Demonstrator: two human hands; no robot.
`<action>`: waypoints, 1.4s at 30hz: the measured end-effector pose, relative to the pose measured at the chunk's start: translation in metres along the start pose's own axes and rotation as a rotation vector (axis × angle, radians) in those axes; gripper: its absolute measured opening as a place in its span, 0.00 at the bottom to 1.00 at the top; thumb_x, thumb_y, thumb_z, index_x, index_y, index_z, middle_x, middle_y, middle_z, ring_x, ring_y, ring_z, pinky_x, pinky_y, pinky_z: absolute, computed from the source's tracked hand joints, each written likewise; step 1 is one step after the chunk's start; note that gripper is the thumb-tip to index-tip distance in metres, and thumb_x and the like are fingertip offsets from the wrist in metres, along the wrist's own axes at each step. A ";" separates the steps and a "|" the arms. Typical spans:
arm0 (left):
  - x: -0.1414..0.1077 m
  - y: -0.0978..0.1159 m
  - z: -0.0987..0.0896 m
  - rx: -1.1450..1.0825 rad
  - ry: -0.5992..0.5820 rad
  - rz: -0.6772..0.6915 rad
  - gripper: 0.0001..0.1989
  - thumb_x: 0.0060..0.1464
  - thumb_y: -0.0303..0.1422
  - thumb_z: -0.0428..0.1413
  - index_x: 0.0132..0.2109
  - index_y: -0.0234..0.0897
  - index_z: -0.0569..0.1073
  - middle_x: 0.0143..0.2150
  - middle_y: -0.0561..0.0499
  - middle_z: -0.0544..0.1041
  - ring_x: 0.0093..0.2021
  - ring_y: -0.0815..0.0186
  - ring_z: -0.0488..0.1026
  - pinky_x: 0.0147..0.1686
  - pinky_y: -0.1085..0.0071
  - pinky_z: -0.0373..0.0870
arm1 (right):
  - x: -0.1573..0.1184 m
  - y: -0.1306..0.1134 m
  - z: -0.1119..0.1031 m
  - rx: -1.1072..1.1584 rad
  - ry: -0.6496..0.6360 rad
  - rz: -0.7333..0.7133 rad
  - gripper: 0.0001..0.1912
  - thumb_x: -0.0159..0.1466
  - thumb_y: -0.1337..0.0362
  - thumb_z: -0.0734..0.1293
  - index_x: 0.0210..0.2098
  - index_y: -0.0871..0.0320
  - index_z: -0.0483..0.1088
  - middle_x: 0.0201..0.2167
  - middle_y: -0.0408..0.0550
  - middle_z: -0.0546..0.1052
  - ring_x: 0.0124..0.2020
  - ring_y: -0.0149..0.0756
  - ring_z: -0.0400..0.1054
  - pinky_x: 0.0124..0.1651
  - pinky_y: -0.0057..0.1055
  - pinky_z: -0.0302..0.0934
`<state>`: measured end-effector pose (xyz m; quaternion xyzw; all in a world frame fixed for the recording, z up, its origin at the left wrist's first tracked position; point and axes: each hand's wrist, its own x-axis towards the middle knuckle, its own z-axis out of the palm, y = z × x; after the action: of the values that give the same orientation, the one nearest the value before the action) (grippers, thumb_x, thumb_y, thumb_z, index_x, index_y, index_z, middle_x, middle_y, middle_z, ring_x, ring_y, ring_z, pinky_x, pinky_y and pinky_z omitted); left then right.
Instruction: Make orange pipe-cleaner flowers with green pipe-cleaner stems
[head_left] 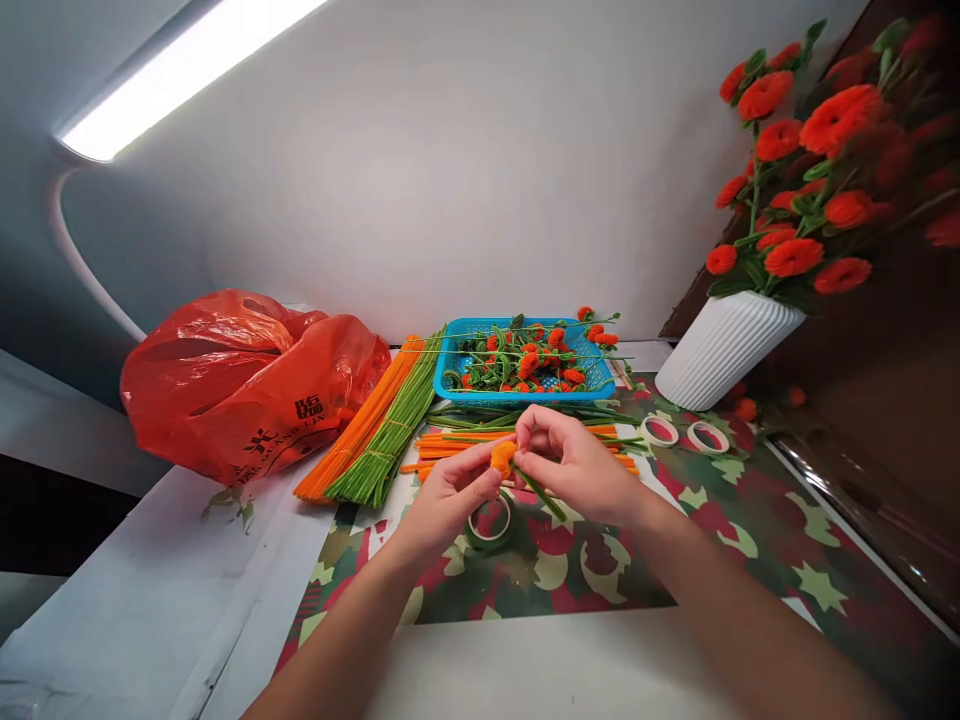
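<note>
A small orange fuzzy flower (503, 457) with a green stem (546, 497) is between my two hands, above the patterned mat. My left hand (459, 492) pinches the flower from the left, thumb and fingers on its edge. My right hand (576, 468) has its fingertips closed at the flower's right side, where the stem meets it; the stem slants down to the right beneath that hand. A roll of green tape (490, 524) lies on the mat just below my left fingertips. Behind the hands lie loose orange sticks (431, 443) and green sticks.
A blue basket (525, 397) of orange flowers stands behind. Bundles of orange (360, 425) and green stems (386, 440) and a red bag (247, 390) are left. Two tape rolls (660, 431) and a white vase (724, 350) of flowers are right. A lamp (187, 70) hangs upper left.
</note>
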<state>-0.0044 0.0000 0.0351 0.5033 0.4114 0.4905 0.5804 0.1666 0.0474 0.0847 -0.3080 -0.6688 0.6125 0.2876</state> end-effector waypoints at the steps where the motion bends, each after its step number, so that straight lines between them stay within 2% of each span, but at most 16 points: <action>1: 0.000 0.001 0.001 0.021 0.017 0.035 0.19 0.51 0.41 0.60 0.48 0.39 0.77 0.34 0.49 0.74 0.34 0.66 0.69 0.36 0.70 0.67 | 0.000 -0.001 0.000 0.030 -0.011 0.009 0.09 0.59 0.63 0.65 0.31 0.56 0.58 0.22 0.37 0.67 0.22 0.25 0.59 0.23 0.23 0.49; 4: -0.002 0.001 0.001 0.142 0.080 0.179 0.21 0.47 0.39 0.63 0.50 0.41 0.77 0.39 0.47 0.75 0.37 0.64 0.70 0.38 0.69 0.68 | -0.001 -0.005 0.001 0.151 -0.060 0.051 0.12 0.58 0.61 0.67 0.30 0.56 0.57 0.22 0.38 0.69 0.22 0.25 0.61 0.24 0.23 0.51; 9: -0.008 0.002 -0.001 0.422 0.163 0.475 0.19 0.47 0.31 0.63 0.48 0.46 0.78 0.35 0.49 0.76 0.35 0.64 0.71 0.37 0.68 0.68 | -0.003 -0.010 0.001 0.285 -0.120 0.122 0.16 0.55 0.59 0.70 0.30 0.57 0.57 0.22 0.37 0.69 0.23 0.26 0.64 0.26 0.23 0.55; 11: -0.011 0.005 -0.001 0.468 0.193 0.533 0.18 0.46 0.30 0.63 0.47 0.47 0.78 0.35 0.49 0.77 0.35 0.63 0.71 0.37 0.68 0.68 | -0.003 -0.010 0.000 0.304 -0.144 0.155 0.18 0.54 0.57 0.71 0.29 0.57 0.57 0.21 0.36 0.68 0.22 0.26 0.65 0.25 0.23 0.54; 14: -0.012 0.007 0.001 0.455 0.186 0.490 0.18 0.46 0.33 0.64 0.47 0.45 0.78 0.35 0.48 0.77 0.36 0.62 0.71 0.38 0.67 0.69 | -0.001 -0.008 -0.002 0.313 -0.182 0.158 0.19 0.53 0.56 0.71 0.29 0.57 0.57 0.22 0.37 0.68 0.23 0.26 0.65 0.25 0.23 0.53; 17: -0.010 0.005 0.001 0.279 0.155 0.333 0.22 0.48 0.42 0.61 0.51 0.41 0.76 0.38 0.46 0.76 0.38 0.61 0.71 0.39 0.67 0.69 | -0.001 -0.007 -0.001 0.237 -0.153 0.091 0.17 0.56 0.57 0.69 0.31 0.56 0.56 0.23 0.37 0.66 0.23 0.26 0.63 0.25 0.23 0.52; 20: -0.005 0.002 0.000 0.054 0.183 0.160 0.26 0.49 0.48 0.58 0.52 0.39 0.74 0.40 0.46 0.75 0.34 0.64 0.71 0.34 0.70 0.69 | -0.005 -0.009 0.001 -0.026 -0.021 -0.047 0.10 0.61 0.61 0.64 0.31 0.56 0.56 0.23 0.37 0.63 0.24 0.26 0.59 0.26 0.23 0.52; 22: -0.002 0.001 0.000 -0.015 0.170 0.044 0.27 0.48 0.49 0.59 0.50 0.36 0.75 0.36 0.47 0.75 0.28 0.68 0.70 0.28 0.72 0.68 | -0.008 -0.010 0.002 -0.256 0.036 -0.129 0.06 0.62 0.65 0.61 0.31 0.56 0.57 0.24 0.38 0.63 0.24 0.26 0.56 0.27 0.24 0.51; 26: 0.000 0.000 -0.001 -0.019 0.082 -0.128 0.25 0.49 0.46 0.59 0.49 0.33 0.76 0.25 0.51 0.73 0.22 0.71 0.66 0.23 0.75 0.63 | -0.012 -0.011 0.004 -0.550 0.003 -0.211 0.04 0.61 0.70 0.58 0.32 0.55 0.59 0.25 0.39 0.65 0.23 0.27 0.54 0.26 0.25 0.47; 29: 0.000 0.002 0.000 -0.015 0.088 -0.098 0.21 0.49 0.43 0.60 0.48 0.35 0.77 0.32 0.48 0.77 0.26 0.70 0.68 0.28 0.74 0.66 | -0.011 -0.010 0.004 -0.542 -0.015 -0.190 0.04 0.61 0.71 0.58 0.32 0.56 0.59 0.25 0.39 0.65 0.23 0.27 0.55 0.26 0.24 0.48; 32: -0.001 0.002 0.000 -0.008 0.111 -0.059 0.19 0.49 0.41 0.61 0.46 0.36 0.78 0.39 0.45 0.78 0.30 0.68 0.70 0.32 0.72 0.68 | -0.011 -0.012 0.003 -0.423 -0.039 -0.135 0.03 0.63 0.68 0.58 0.32 0.56 0.58 0.24 0.39 0.65 0.24 0.27 0.55 0.26 0.24 0.49; 37: 0.000 0.001 0.000 -0.010 0.113 -0.022 0.18 0.48 0.40 0.62 0.46 0.36 0.78 0.40 0.45 0.79 0.35 0.64 0.73 0.36 0.70 0.70 | -0.009 -0.011 0.001 -0.162 -0.103 -0.055 0.04 0.63 0.65 0.61 0.32 0.56 0.58 0.25 0.39 0.65 0.25 0.26 0.58 0.26 0.23 0.50; 40: -0.001 0.001 0.001 -0.030 0.130 0.080 0.17 0.46 0.37 0.64 0.44 0.38 0.79 0.39 0.46 0.79 0.39 0.62 0.74 0.40 0.68 0.71 | -0.005 -0.006 -0.001 0.065 -0.136 0.026 0.09 0.62 0.62 0.65 0.33 0.56 0.58 0.24 0.37 0.65 0.24 0.25 0.58 0.26 0.22 0.50; 42: -0.003 0.002 0.002 -0.011 0.156 0.216 0.15 0.43 0.35 0.66 0.42 0.40 0.79 0.38 0.47 0.79 0.38 0.63 0.74 0.39 0.68 0.72 | -0.001 -0.001 -0.002 0.227 -0.182 0.079 0.14 0.59 0.59 0.68 0.32 0.56 0.57 0.24 0.37 0.65 0.24 0.24 0.58 0.25 0.22 0.49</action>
<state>-0.0036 -0.0028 0.0377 0.5018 0.3960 0.5898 0.4934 0.1690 0.0484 0.0855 -0.2431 -0.6059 0.7203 0.2344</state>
